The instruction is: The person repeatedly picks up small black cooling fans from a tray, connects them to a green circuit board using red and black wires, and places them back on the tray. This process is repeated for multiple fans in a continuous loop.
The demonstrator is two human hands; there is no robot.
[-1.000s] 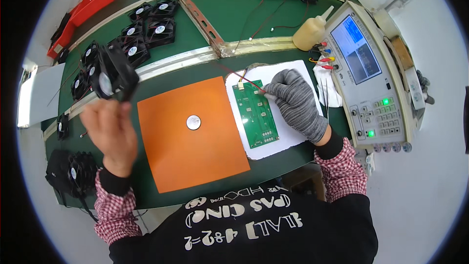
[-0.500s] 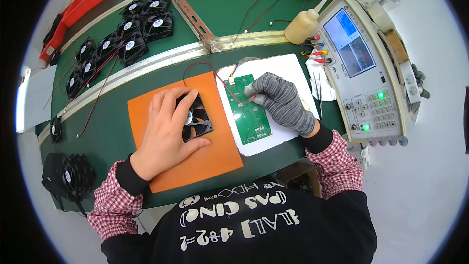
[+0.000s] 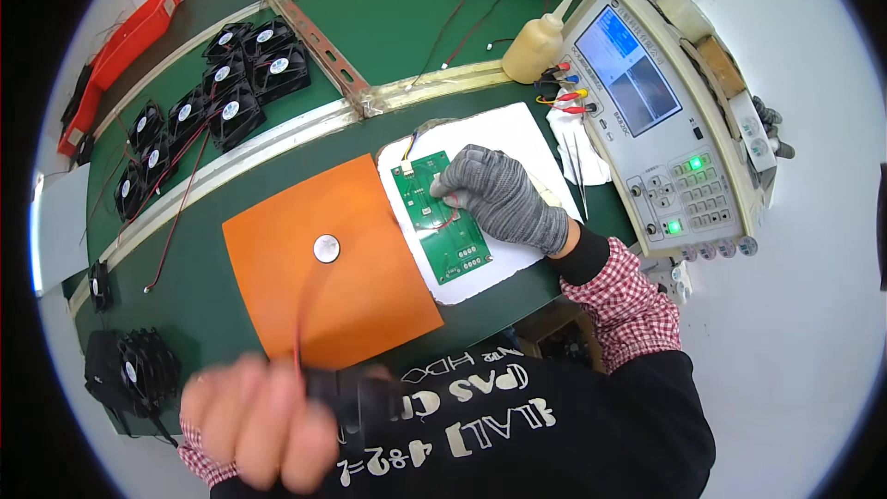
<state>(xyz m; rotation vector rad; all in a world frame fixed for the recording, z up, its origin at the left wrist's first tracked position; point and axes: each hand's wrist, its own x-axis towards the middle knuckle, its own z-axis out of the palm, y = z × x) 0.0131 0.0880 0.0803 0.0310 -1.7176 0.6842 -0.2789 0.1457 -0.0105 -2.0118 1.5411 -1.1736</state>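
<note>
My bare left hand [image 3: 263, 420], smeared by motion, grips a black cooling fan [image 3: 360, 397] at the lower edge, in front of my shirt. A thin red wire [image 3: 297, 346] rises blurred from it over the orange mat [image 3: 268, 259]. My right hand [image 3: 508, 199], in a grey knit glove, is closed at the fingertips over the green circuit board [image 3: 453, 254], and a red wire runs into its pinch. The wire's tip is hidden there. The board lies on a white sheet [image 3: 517, 139]. A round pale disc [image 3: 326, 248] is on the mat.
Several black fans [image 3: 231, 115] with loose wires are grouped at the far left. A tester with a screen [image 3: 633, 65] stands at the right, near a yellowish squeeze bottle [image 3: 534, 48] and tweezers [image 3: 577, 171]. A metal rail [image 3: 319, 42] crosses behind; a red bin [image 3: 120, 60] is far left.
My left hand has lifted the fan off the orange mat and pulled it toward my body, uncovering the pale disc. My right hand stays pinched at the board. The whole view has shifted slightly.
</note>
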